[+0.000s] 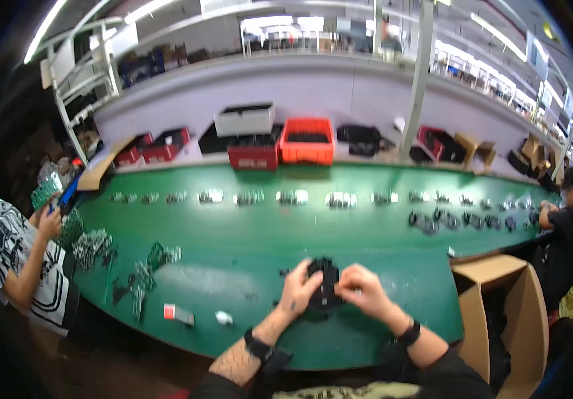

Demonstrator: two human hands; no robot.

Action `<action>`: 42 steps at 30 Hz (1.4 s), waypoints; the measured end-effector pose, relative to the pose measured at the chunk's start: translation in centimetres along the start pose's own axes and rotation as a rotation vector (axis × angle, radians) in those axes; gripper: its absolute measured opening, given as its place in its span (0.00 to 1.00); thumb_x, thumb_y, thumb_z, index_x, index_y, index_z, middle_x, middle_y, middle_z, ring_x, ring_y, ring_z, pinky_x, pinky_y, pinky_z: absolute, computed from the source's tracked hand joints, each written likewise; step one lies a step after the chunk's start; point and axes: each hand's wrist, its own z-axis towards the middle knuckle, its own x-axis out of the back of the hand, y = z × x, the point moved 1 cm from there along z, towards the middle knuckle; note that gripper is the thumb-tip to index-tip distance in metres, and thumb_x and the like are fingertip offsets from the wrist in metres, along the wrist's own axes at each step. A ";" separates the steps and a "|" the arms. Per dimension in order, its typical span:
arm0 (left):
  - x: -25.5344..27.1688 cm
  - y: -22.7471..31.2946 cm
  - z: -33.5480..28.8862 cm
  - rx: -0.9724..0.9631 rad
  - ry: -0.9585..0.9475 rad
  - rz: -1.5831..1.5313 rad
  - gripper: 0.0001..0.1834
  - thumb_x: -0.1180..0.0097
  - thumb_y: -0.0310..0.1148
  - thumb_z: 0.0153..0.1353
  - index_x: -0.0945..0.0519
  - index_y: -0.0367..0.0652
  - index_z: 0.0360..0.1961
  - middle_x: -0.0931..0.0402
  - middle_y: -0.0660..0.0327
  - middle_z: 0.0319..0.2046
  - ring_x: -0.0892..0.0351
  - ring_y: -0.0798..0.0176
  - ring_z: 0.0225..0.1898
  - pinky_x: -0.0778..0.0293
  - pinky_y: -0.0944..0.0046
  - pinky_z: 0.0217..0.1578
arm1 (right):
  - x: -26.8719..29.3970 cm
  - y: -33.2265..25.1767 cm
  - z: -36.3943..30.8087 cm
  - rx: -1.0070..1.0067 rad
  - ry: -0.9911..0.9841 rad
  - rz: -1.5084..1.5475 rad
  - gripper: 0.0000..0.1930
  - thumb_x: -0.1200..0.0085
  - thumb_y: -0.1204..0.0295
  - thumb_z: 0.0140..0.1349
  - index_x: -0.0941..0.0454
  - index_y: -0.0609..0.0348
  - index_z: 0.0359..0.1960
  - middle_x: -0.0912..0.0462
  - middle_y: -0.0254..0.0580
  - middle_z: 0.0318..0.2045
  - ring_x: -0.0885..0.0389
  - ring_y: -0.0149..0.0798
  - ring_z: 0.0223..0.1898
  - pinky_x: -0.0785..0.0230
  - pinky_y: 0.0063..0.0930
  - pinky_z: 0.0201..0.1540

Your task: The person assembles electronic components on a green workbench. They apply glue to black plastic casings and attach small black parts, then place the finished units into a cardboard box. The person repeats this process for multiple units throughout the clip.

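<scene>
A black, rounded plastic part (325, 287) with a ribbed or slotted top lies on the green bench in front of me. My left hand (296, 287) grips its left side, the thumb resting over its upper face. At the right edge of the same part, my right hand (364, 290) has thumb and fingertips pinched together. Whatever sits between those fingertips is too small to make out. Some dark bits show just left of the part, partly hidden by my left hand.
Circuit boards (292, 197) line the far bench, with black parts (423, 222) at right. Board piles (92, 247), a small red-and-white box (179, 314) and a white bottle (224, 318) lie left. An orange bin (307, 141) stands behind; an open carton (492, 272) and two co-workers flank the bench.
</scene>
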 end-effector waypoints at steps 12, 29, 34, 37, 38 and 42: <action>0.0 -0.1 -0.5 0.066 -0.025 -0.038 0.18 0.48 0.28 0.65 0.30 0.31 0.55 0.20 0.61 0.37 0.23 0.74 0.35 0.26 0.72 0.36 | -0.6 0.5 -0.3 -0.176 -0.022 0.152 0.05 0.39 0.83 0.54 0.20 0.64 0.32 0.25 0.35 0.37 0.23 0.25 0.33 0.28 0.18 0.34; 0.6 -0.8 0.1 0.028 0.050 -0.044 0.16 0.48 0.26 0.65 0.28 0.32 0.53 0.21 0.61 0.39 0.22 0.74 0.35 0.25 0.71 0.37 | -0.8 1.3 -0.1 -0.142 -0.095 0.175 0.05 0.41 0.86 0.55 0.21 0.64 0.32 0.27 0.35 0.38 0.26 0.25 0.36 0.30 0.17 0.36; 0.4 -0.9 0.1 0.019 0.066 -0.005 0.16 0.48 0.26 0.65 0.28 0.32 0.53 0.20 0.61 0.39 0.23 0.75 0.34 0.26 0.72 0.36 | -1.2 1.2 -0.2 -0.092 -0.058 0.053 0.06 0.40 0.84 0.54 0.22 0.63 0.33 0.27 0.36 0.38 0.24 0.27 0.36 0.28 0.20 0.36; 0.3 -0.9 0.2 -0.027 0.102 -0.008 0.16 0.48 0.27 0.65 0.27 0.32 0.52 0.20 0.62 0.36 0.25 0.76 0.32 0.27 0.73 0.32 | -1.7 0.7 -0.3 -0.107 -0.044 -0.042 0.08 0.39 0.82 0.54 0.22 0.60 0.36 0.27 0.37 0.37 0.23 0.30 0.34 0.27 0.23 0.35; 0.4 -0.9 0.1 -0.026 0.095 0.065 0.16 0.48 0.27 0.65 0.27 0.32 0.52 0.20 0.62 0.35 0.25 0.77 0.31 0.28 0.73 0.32 | -2.1 0.5 -0.5 -0.133 -0.035 -0.051 0.09 0.40 0.82 0.55 0.23 0.60 0.37 0.27 0.37 0.36 0.22 0.30 0.34 0.26 0.22 0.34; 0.8 -1.0 -0.5 -0.026 0.082 0.163 0.16 0.48 0.27 0.64 0.27 0.33 0.52 0.21 0.65 0.30 0.27 0.77 0.29 0.31 0.74 0.29 | -2.8 0.0 -0.3 -0.345 0.015 0.082 0.11 0.41 0.82 0.56 0.25 0.60 0.41 0.28 0.36 0.36 0.22 0.29 0.35 0.24 0.20 0.30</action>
